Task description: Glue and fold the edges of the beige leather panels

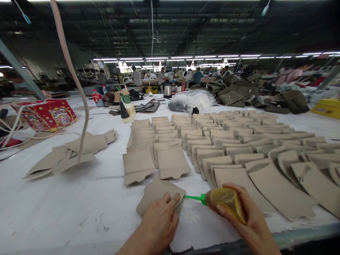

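Observation:
In my right hand (245, 212) is a squeeze bottle (225, 202) of amber liquid, held on its side. Its thin green nozzle (193, 198) points left and meets the right corner of a beige leather-like piece (154, 193). My left hand (162, 219) pinches that piece near the same corner, thumb side toward the nozzle. Directly beyond it lie two more flat beige pieces (172, 161). Rows of overlapping beige pieces (233, 141) spread across the table to the right.
A pile of beige cut pieces (71, 152) lies left on the white table (79, 209), below a hanging hose (79, 88). Farther back are a red patterned box (47, 115), a white-and-black container (128, 111), a clear plastic bag (191, 101) and dark green pieces (239, 92). Several people work in the background.

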`<action>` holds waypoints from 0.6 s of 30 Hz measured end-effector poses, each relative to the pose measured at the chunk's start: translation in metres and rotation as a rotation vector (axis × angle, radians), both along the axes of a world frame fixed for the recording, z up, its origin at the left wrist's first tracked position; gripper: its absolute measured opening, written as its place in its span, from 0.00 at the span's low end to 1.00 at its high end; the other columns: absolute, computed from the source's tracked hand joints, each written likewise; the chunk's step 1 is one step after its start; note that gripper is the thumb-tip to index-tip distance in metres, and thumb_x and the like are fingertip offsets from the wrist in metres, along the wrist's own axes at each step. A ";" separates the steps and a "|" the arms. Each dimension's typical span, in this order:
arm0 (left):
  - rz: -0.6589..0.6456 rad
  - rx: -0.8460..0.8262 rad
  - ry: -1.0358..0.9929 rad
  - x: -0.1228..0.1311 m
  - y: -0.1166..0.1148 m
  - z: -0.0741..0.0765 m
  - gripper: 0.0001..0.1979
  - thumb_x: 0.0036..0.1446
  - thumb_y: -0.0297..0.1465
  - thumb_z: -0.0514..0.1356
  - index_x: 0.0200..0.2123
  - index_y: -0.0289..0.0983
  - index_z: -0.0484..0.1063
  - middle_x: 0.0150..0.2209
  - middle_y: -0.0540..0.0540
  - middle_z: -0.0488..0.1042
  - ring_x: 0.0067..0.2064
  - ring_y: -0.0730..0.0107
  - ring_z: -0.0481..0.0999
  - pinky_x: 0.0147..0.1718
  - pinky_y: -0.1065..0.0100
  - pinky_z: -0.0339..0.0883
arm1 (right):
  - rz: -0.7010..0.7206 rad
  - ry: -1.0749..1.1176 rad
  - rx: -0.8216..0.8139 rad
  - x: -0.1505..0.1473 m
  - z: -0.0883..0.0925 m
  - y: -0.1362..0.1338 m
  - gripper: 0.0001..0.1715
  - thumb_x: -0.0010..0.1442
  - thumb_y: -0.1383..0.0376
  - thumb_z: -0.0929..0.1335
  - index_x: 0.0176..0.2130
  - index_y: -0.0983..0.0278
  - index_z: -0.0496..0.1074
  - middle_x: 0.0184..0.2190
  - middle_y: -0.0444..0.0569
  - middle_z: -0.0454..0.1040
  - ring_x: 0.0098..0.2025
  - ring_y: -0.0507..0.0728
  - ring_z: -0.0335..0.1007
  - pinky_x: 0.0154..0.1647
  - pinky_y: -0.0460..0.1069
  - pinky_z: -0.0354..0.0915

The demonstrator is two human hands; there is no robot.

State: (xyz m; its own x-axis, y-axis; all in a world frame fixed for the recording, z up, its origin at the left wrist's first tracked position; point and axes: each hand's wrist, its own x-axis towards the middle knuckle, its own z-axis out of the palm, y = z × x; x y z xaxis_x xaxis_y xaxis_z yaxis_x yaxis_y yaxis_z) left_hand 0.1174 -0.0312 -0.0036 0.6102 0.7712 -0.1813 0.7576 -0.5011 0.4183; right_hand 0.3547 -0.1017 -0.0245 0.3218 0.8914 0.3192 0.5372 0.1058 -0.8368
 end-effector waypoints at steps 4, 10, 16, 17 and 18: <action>0.006 0.007 -0.012 -0.001 -0.001 0.001 0.26 0.58 0.28 0.44 0.60 0.42 0.61 0.43 0.44 0.71 0.40 0.61 0.74 0.40 0.64 0.67 | 0.017 0.106 -0.042 -0.011 0.006 -0.004 0.23 0.58 0.52 0.68 0.49 0.59 0.62 0.42 0.44 0.67 0.41 0.59 0.67 0.41 0.48 0.61; 0.017 -0.010 -0.070 -0.003 -0.001 0.001 0.25 0.60 0.29 0.44 0.59 0.42 0.61 0.42 0.45 0.71 0.40 0.62 0.74 0.42 0.64 0.66 | -0.003 0.155 -0.067 -0.020 0.010 -0.010 0.24 0.55 0.52 0.69 0.48 0.60 0.64 0.42 0.45 0.68 0.42 0.61 0.67 0.42 0.50 0.60; 0.044 -0.033 -0.111 -0.006 -0.001 0.002 0.24 0.61 0.30 0.44 0.60 0.40 0.61 0.43 0.44 0.71 0.43 0.60 0.74 0.43 0.63 0.65 | 0.007 0.191 -0.121 -0.023 0.006 -0.019 0.24 0.56 0.51 0.69 0.48 0.57 0.63 0.39 0.41 0.70 0.38 0.59 0.68 0.39 0.49 0.60; 0.046 -0.041 -0.119 -0.007 -0.001 0.003 0.24 0.61 0.30 0.44 0.60 0.40 0.62 0.43 0.44 0.71 0.43 0.60 0.74 0.44 0.63 0.65 | 0.004 0.187 -0.121 -0.024 0.006 -0.020 0.24 0.56 0.51 0.69 0.49 0.57 0.63 0.39 0.41 0.70 0.39 0.59 0.68 0.40 0.49 0.59; 0.044 -0.049 -0.130 -0.007 -0.002 0.003 0.24 0.61 0.30 0.44 0.59 0.40 0.62 0.42 0.44 0.71 0.43 0.60 0.73 0.44 0.62 0.65 | 0.014 0.192 -0.122 -0.025 0.006 -0.021 0.24 0.56 0.52 0.69 0.49 0.57 0.63 0.40 0.41 0.70 0.39 0.58 0.68 0.41 0.48 0.59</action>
State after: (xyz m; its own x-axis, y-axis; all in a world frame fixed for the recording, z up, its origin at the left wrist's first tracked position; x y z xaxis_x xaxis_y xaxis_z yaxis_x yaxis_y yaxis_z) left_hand 0.1103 -0.0327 -0.0006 0.5969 0.7898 -0.1415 0.7162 -0.4450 0.5376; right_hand 0.3300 -0.1228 -0.0186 0.3538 0.9244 0.1428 0.3661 0.0037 -0.9306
